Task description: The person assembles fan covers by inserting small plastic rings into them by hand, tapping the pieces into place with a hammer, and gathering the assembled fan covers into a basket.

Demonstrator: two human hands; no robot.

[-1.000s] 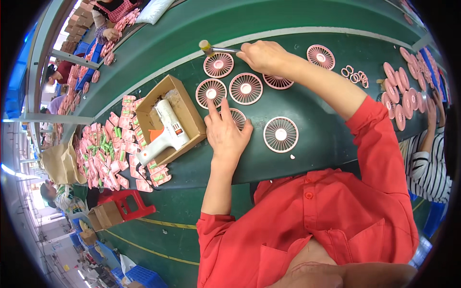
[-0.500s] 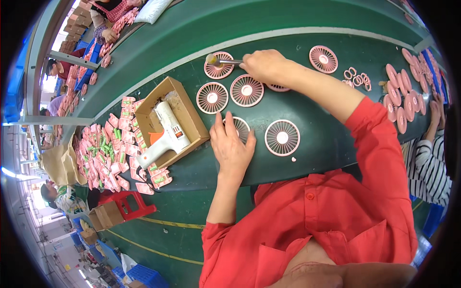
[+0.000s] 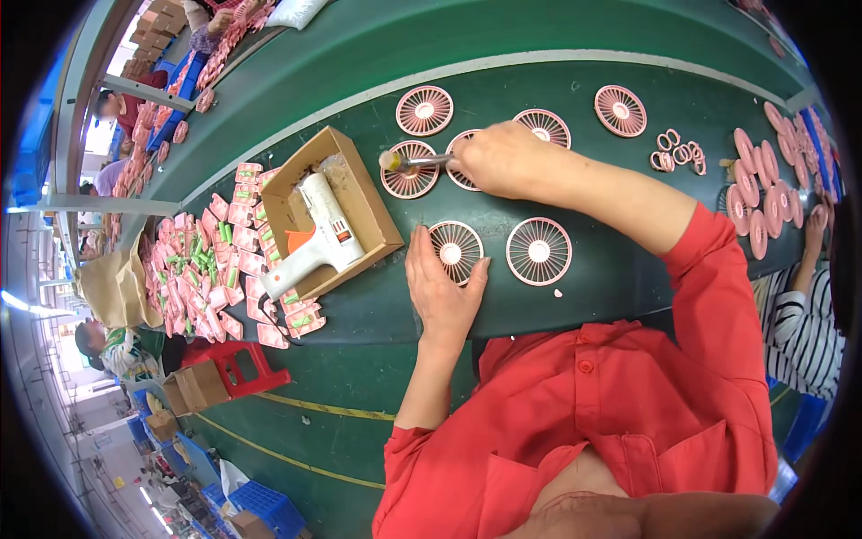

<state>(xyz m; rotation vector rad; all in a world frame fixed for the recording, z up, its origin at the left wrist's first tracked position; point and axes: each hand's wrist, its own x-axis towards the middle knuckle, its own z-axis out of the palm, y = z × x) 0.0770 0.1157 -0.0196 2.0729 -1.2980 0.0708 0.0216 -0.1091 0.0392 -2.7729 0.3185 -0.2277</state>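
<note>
My right hand [image 3: 507,162] is closed around a tool with a metal shaft and a yellowish head [image 3: 392,162]. Its head is over a round pink fan grille [image 3: 410,182] with thin spokes and a pale hub. Beneath the right hand, another grille [image 3: 460,154] is partly covered. My left hand [image 3: 442,292] rests on the green table, fingers and thumb apart, touching the edge of a nearer grille [image 3: 456,252]. To its right lies one more grille [image 3: 539,252]. Farther back are others, including a grille [image 3: 425,110] at the far left and one [image 3: 620,110] at the right.
A cardboard box [image 3: 377,211] holds a white glue gun [image 3: 328,225]. Pink parts with green pieces [image 3: 202,260] pile up at the left. Small pink rings [image 3: 680,153] and stacked grilles [image 3: 759,184] lie at the right, near a person in striped sleeves [image 3: 795,323].
The tool's head has moved from the far-left grille to the one nearer me. The view has shifted slightly. My left hand stays beside the same grille.
</note>
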